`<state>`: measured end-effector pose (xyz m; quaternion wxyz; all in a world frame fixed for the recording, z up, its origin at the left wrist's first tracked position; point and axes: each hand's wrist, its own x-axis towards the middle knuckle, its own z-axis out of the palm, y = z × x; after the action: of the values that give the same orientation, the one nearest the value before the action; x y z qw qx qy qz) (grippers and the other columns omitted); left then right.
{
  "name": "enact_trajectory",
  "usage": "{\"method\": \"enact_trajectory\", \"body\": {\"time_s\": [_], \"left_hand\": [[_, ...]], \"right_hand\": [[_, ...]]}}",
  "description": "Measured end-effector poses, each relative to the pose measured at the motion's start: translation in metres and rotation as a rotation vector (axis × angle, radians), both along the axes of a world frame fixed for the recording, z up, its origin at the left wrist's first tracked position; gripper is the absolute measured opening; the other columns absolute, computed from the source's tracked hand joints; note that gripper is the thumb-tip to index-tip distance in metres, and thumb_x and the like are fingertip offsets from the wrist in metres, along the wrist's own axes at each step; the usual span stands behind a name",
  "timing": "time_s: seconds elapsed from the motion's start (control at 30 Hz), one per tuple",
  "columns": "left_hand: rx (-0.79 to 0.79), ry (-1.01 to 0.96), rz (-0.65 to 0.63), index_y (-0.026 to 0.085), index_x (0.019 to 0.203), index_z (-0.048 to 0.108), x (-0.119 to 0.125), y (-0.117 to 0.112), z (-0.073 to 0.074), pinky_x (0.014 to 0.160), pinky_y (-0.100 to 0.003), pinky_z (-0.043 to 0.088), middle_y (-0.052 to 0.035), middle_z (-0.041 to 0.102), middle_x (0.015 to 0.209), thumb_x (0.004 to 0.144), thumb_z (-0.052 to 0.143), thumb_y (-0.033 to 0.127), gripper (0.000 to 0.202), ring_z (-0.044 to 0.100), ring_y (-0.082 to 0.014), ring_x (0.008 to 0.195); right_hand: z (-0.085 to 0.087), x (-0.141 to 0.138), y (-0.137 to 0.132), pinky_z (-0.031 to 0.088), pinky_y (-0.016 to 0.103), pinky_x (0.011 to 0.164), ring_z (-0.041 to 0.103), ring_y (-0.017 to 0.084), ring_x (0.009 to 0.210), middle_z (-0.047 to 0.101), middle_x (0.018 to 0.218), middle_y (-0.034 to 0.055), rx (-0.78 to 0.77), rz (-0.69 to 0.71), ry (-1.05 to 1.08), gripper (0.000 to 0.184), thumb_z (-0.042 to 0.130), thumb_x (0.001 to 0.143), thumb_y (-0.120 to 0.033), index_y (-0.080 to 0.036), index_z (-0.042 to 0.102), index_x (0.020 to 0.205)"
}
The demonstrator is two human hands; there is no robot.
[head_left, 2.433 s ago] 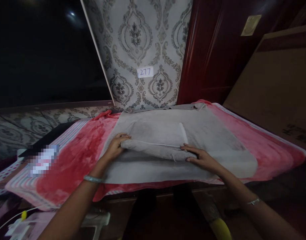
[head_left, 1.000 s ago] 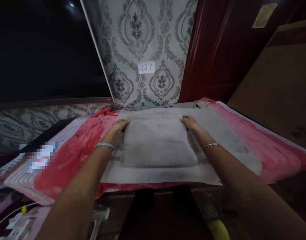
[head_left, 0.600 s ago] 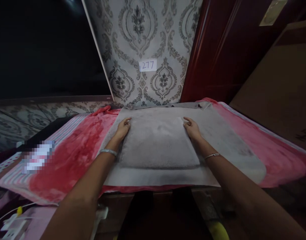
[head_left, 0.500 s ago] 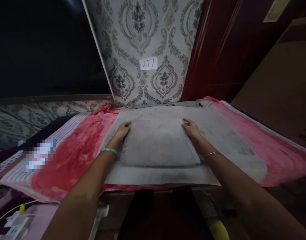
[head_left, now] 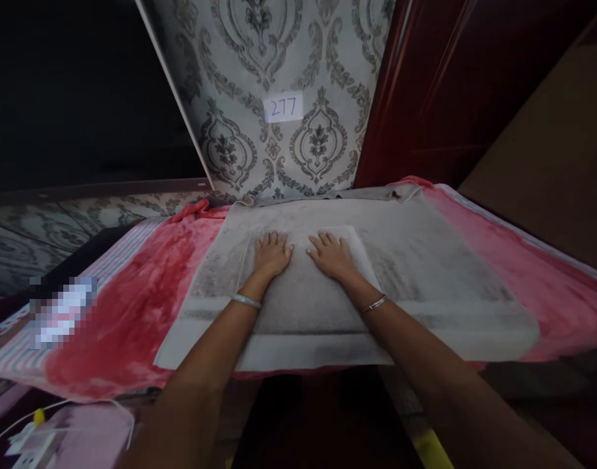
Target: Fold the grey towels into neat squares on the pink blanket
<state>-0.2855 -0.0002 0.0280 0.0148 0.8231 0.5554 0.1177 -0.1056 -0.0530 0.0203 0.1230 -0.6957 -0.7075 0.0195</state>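
A folded grey cloth [head_left: 308, 306], plush-looking and roughly rectangular, lies flat in the middle of a larger light grey cloth [head_left: 425, 260]. My left hand [head_left: 273, 253] rests palm down near the folded cloth's far left corner, its fingers spread. Toward the far right corner, my right hand [head_left: 331, 254] lies flat on the same cloth with fingers apart. Neither hand grips anything. Under both grey cloths spreads a red and pink plush blanket [head_left: 127, 312], showing at either side.
A dark screen [head_left: 83, 98] stands at the back left. Patterned wallpaper bears a paper label [head_left: 283, 107] reading 277. On the right are a dark red wooden panel [head_left: 425, 98] and a cardboard box [head_left: 552, 150]. A white power strip [head_left: 34, 449] sits low at the left.
Both hands have moved inward from the folded cloth's side edges onto its top and now lie flat with fingers spread. The camera view has shifted slightly.
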Motion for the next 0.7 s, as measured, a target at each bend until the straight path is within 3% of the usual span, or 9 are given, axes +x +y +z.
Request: {"method": "enact_trajectory", "body": {"time_s": [0.1,0.33,0.57,0.7], "left_hand": [[-0.027,0.015,-0.008,0.018,0.154,0.047,-0.002,-0.001,-0.005,0.121,-0.065,0.021,-0.0179,0.036,0.164,0.102,0.033,0.046,0.061,0.028,-0.0397,0.153],[-0.019,0.016,0.000,0.021,0.153,0.047,-0.002,0.001,0.000,0.121,-0.062,0.022,-0.0159,0.038,0.164,0.102,0.034,0.045,0.059,0.028,-0.0375,0.153],[0.010,-0.049,-0.029,0.020,0.149,0.053,-0.007,0.001,-0.002,0.121,-0.063,0.023,-0.0163,0.042,0.161,0.101,0.037,0.043,0.056,0.032,-0.0374,0.151],[0.011,-0.176,-0.033,0.019,0.146,0.055,-0.010,0.006,-0.005,0.123,-0.059,0.022,-0.0157,0.046,0.158,0.100,0.040,0.040,0.053,0.036,-0.0342,0.150]], "right_hand": [[-0.006,0.001,-0.003,0.021,0.061,0.119,0.027,0.033,0.152,0.034,0.165,0.0125,-0.007,-0.006,0.002,0.059,0.028,0.107,-0.051,-0.025,0.042,0.157],[-0.003,0.009,0.000,0.021,0.058,0.120,0.028,0.032,0.152,0.036,0.164,0.0129,-0.003,-0.036,0.007,0.059,0.029,0.107,-0.051,-0.022,0.044,0.156],[-0.017,0.074,-0.020,0.028,0.063,0.116,0.028,0.035,0.152,0.027,0.168,0.0122,-0.056,-0.202,0.045,0.065,0.029,0.104,-0.058,-0.025,0.039,0.159],[-0.009,0.089,-0.030,0.028,0.069,0.114,0.026,0.039,0.152,0.031,0.167,0.0127,-0.090,-0.247,0.007,0.062,0.033,0.104,-0.055,-0.026,0.041,0.158]]}}
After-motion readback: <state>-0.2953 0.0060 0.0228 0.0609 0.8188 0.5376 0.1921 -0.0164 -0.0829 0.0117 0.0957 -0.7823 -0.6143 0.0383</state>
